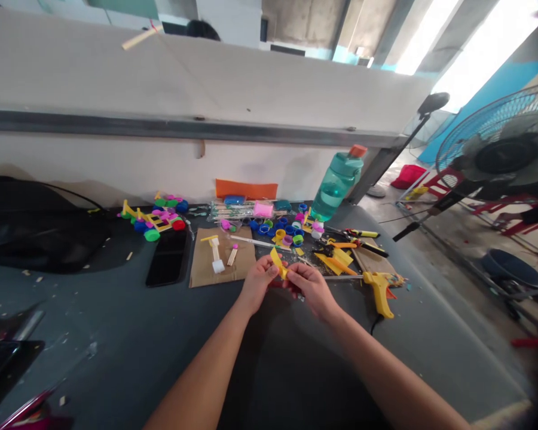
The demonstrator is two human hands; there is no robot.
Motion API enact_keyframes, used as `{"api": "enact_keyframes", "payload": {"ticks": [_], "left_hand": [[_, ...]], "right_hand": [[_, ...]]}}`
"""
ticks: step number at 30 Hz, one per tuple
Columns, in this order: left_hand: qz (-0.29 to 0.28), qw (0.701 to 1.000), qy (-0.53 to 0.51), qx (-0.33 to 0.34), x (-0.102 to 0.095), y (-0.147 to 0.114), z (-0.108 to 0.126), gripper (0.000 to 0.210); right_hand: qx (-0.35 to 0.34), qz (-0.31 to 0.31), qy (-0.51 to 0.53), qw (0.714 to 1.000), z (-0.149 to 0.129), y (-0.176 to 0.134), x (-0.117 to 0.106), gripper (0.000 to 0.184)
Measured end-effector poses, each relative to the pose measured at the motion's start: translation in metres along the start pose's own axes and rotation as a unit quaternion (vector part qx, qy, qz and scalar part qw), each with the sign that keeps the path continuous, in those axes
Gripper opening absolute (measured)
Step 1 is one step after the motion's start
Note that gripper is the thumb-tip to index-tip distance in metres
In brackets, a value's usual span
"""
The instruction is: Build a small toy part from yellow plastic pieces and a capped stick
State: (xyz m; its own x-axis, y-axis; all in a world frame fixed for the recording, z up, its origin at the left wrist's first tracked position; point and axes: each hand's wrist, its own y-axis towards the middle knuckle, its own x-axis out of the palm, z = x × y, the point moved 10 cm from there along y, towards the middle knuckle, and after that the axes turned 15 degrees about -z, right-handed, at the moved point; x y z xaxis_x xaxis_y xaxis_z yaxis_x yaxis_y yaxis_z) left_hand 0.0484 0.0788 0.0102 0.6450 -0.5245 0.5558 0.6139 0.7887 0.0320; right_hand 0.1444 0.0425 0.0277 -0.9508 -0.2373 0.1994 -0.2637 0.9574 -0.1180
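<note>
Between my two hands is a small folded yellow strip [277, 260], thin like paper or foam. My left hand [259, 279] pinches it from the left, and my right hand [311, 286] grips its lower right end. Just left of my hands lies a cardboard piece [233, 234] bearing a white and yellow stick figure [216, 255] and a short bundle of sticks with a pink tip [233, 255]. Beyond my fingers sit several coloured bottle caps [280, 235]. Yellow and orange scraps [336, 261] are right of my right hand.
A yellow glue gun [379, 292] and pliers [371, 246] lie at the right. A teal water bottle [334, 188] stands behind them. At the left are a black phone [167, 258], colourful cap-and-stick models [155, 216] and a black bag [40, 230]. A fan [504, 152] stands beyond the table's right edge.
</note>
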Motion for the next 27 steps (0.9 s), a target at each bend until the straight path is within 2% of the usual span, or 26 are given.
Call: {"api": "enact_keyframes", "payload": {"ticks": [2, 6, 9, 13, 17, 21, 27], "left_hand": [[0.005, 1.000, -0.012, -0.011, -0.001, -0.001, -0.002, 0.043], [0.092, 0.995, 0.038, 0.010, -0.021, -0.006, 0.002, 0.027], [0.117, 0.989, 0.091, 0.024, -0.025, -0.008, 0.006, 0.022], [0.143, 0.977, 0.154, 0.023, -0.028, -0.010, 0.008, 0.022], [0.147, 0.970, 0.192, 0.020, -0.029, -0.012, 0.009, 0.031], [0.144, 0.962, 0.234, 0.013, -0.025, -0.012, 0.013, 0.034], [0.155, 0.960, 0.231, 0.021, -0.027, -0.013, 0.014, 0.034]], "right_hand": [[0.006, 0.007, -0.003, 1.000, 0.002, -0.004, 0.001, 0.030], [0.005, 0.062, -0.068, 0.996, 0.002, -0.011, -0.014, 0.031], [0.005, 0.093, -0.146, 0.985, 0.001, -0.013, -0.026, 0.028], [0.012, 0.104, -0.205, 0.973, 0.004, -0.012, -0.036, 0.025], [0.006, 0.111, -0.182, 0.977, 0.006, -0.014, -0.041, 0.022], [-0.004, 0.127, -0.127, 0.984, 0.005, -0.019, -0.043, 0.029], [-0.008, 0.139, -0.098, 0.985, -0.001, -0.023, -0.044, 0.032]]}}
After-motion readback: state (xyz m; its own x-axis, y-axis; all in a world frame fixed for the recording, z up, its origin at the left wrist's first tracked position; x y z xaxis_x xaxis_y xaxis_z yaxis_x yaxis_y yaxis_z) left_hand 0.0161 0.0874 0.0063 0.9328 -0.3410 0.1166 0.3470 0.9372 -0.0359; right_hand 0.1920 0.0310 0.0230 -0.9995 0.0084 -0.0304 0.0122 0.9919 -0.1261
